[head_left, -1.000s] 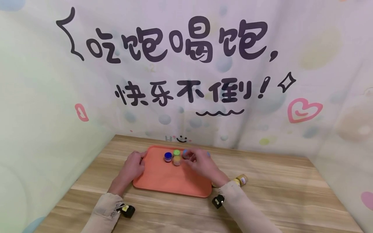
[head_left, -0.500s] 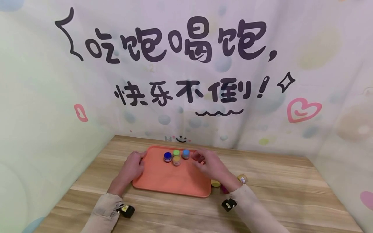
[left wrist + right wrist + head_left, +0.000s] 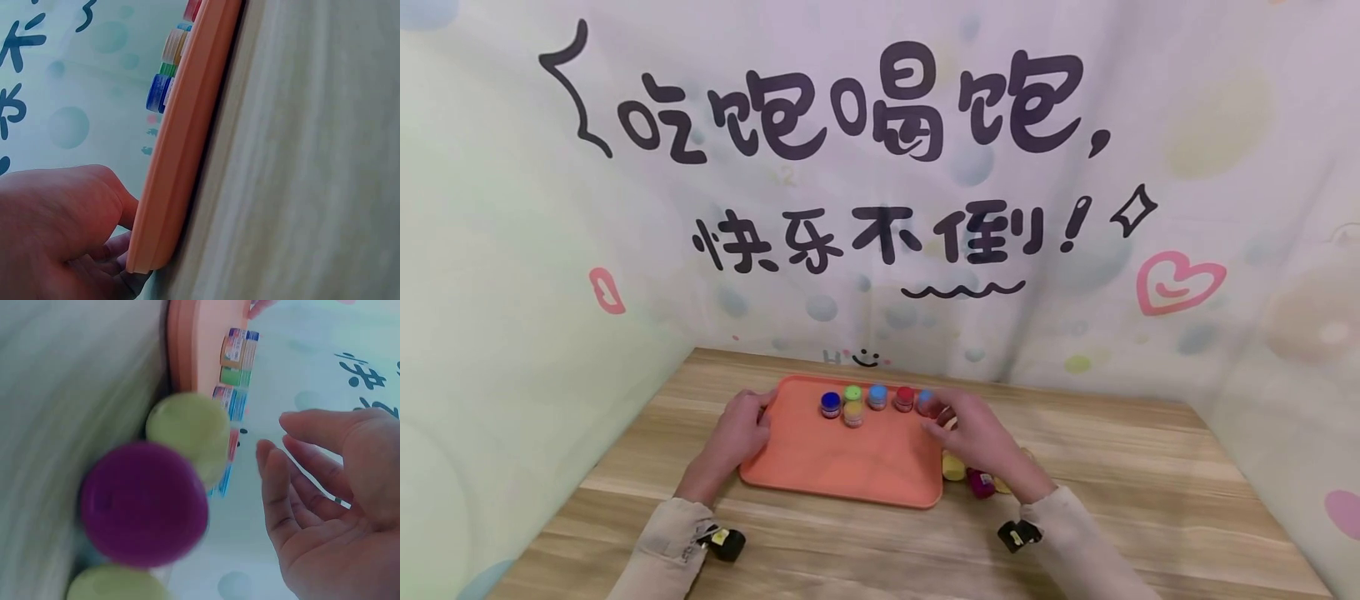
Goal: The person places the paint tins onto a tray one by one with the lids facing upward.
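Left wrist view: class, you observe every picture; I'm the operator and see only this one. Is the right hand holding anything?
Observer: No, the right hand holds nothing; a gap shows between thumb and fingers.
Operator: My view cuts off at the red jar. What stands right of it on the tray?
Observer: Another light blue jar, partly covered by the right hand in the head view.
Operator: Anything off the tray?
Observer: Yes, a purple jar on the table, past the tray's right edge.
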`<state>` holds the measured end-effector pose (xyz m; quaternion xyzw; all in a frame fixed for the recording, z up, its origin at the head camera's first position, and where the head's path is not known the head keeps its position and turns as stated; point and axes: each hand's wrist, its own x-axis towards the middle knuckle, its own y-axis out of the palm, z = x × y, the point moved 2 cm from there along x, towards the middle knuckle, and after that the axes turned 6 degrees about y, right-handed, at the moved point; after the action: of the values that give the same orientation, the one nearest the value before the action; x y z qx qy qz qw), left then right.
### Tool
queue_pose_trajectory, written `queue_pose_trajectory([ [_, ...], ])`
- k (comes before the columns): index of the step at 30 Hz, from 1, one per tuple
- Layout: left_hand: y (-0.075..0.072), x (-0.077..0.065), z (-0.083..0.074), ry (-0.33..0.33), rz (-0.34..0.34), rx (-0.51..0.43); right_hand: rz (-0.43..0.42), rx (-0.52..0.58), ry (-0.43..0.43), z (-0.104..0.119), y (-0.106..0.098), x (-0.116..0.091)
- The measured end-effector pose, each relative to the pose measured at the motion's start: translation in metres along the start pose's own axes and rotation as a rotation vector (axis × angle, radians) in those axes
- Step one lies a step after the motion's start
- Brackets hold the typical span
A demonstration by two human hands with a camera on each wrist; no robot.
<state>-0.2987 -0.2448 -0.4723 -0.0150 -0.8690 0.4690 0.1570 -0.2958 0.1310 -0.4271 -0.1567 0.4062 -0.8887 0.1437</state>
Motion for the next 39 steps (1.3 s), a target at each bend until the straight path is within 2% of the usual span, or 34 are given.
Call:
queue_pose_trajectory([
  [24,0.001,0.0,0.0,-0.005,0.012,0.006,0.135,-0.054,0.057,-0.026,-0.014,-0.027],
  [30,-0.001,0.0,-0.001,-0.036,0.035,-0.007,0.147,-0.062,0.07,-0.031,-0.013,-0.029],
  [39,-0.001,0.0,-0.002,-0.045,0.041,-0.012,0.153,-0.04,0.082,-0.033,-0.009,-0.033],
])
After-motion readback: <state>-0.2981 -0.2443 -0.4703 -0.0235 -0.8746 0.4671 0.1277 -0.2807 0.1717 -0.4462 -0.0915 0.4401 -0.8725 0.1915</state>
